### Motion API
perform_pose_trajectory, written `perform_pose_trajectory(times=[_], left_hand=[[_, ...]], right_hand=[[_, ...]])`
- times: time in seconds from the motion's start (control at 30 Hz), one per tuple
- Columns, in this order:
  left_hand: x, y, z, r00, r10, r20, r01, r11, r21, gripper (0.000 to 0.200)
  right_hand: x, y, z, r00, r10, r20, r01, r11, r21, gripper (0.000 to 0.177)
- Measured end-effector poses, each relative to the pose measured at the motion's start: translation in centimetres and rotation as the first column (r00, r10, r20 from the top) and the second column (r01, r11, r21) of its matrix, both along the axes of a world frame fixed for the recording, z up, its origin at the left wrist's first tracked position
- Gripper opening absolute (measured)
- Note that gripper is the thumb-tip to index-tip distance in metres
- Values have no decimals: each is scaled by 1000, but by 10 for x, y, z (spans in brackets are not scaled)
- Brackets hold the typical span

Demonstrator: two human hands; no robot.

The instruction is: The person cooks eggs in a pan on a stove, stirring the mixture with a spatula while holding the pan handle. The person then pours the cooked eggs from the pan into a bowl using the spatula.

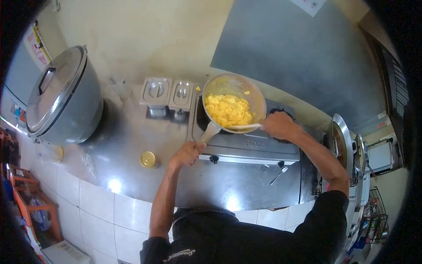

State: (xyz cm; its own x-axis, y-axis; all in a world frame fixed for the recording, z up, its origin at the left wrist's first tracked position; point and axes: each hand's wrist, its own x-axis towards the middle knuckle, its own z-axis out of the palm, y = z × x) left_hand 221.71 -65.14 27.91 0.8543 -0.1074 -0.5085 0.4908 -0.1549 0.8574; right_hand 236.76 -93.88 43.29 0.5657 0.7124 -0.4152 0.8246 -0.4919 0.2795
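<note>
My left hand (187,154) is wrapped round the pale handle of a frying pan (257,93), which tilts over the left burner of a steel gas stove (246,144). Yellow scrambled eggs (228,110) fill the lower part of the pan, with small bits stuck to its far wall. My right hand (280,126) grips a white spatula (246,126), its far end in the pan at the near edge of the eggs. The fingertips of the right hand are partly hidden from above.
Two lidded steel containers (169,93) stand left of the stove. Farther left is a large lidded pot (66,97). A small gold-topped can (148,159) and a spoon (278,175) lie nearer me. A wok (340,136) stands at the right.
</note>
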Motion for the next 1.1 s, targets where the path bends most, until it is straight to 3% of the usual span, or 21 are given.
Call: perform_pose_trajectory(times=[0.1, 0.2, 0.27, 0.4, 0.5, 0.53, 0.63, 0.67, 0.7, 0.83, 0.9, 0.93, 1.0, 1.03, 1.1], left_hand=[[-2, -1, 9, 1000, 14, -10, -14, 997, 69, 46], [-2, -3, 3, 1000, -11, 10, 11, 998, 54, 46], [-2, -5, -8, 1000, 11, 6, -10, 999, -50, 47], [-3, -4, -10, 1000, -24, 7, 24, 999, -32, 47], [-1, -6, -6, 1000, 3, -25, -5, 997, -73, 46], [-1, -6, -5, 999, 13, -39, -16, 997, -75, 46], [-2, -6, -3, 999, 9, -50, -13, 996, -93, 45], [-3, -6, -3, 999, 8, -37, -11, 995, -97, 45], [-2, -6, -4, 999, 6, -40, -10, 995, -100, 45], [-2, -6, -3, 999, 5, -54, -10, 997, -83, 44], [-1, -6, 2, 999, -4, -32, 2, 999, -54, 43], [-1, -7, 4, 998, 4, -67, -9, 997, -73, 43], [-2, -8, 4, 995, 13, -95, -22, 996, -88, 42], [-3, -10, 0, 996, 27, -87, -36, 994, -104, 42], [0, -10, 2, 997, 39, -66, -46, 993, -110, 41]], right_hand=[[-7, 22, -32, 999, -45, 8, 44, 990, 137, 18], [-17, 51, -61, 980, -193, -51, 200, 945, 259, 18], [-12, 67, -85, 938, -348, -12, 318, 844, 432, 19], [13, 83, -92, 876, -481, 30, 384, 735, 559, 19], [43, 70, -63, 907, -383, 177, 283, 863, 419, 20], [35, 64, -30, 904, -360, 228, 258, 888, 380, 20], [18, 32, 34, 934, -263, 241, 196, 942, 272, 19], [10, 23, 48, 951, -212, 225, 188, 974, 125, 18], [6, 17, 52, 966, -161, 202, 169, 985, -21, 18], [-3, 1, 20, 971, -202, 128, 210, 977, -47, 15], [1, 1, -3, 961, -274, -31, 276, 958, 76, 17], [5, -1, -24, 961, -274, -29, 276, 958, 84, 17], [11, -5, -69, 983, -171, -70, 185, 927, 325, 17], [4, 1, -80, 982, -176, -69, 189, 924, 331, 17], [-3, 27, -92, 947, -320, -43, 300, 823, 483, 19]])
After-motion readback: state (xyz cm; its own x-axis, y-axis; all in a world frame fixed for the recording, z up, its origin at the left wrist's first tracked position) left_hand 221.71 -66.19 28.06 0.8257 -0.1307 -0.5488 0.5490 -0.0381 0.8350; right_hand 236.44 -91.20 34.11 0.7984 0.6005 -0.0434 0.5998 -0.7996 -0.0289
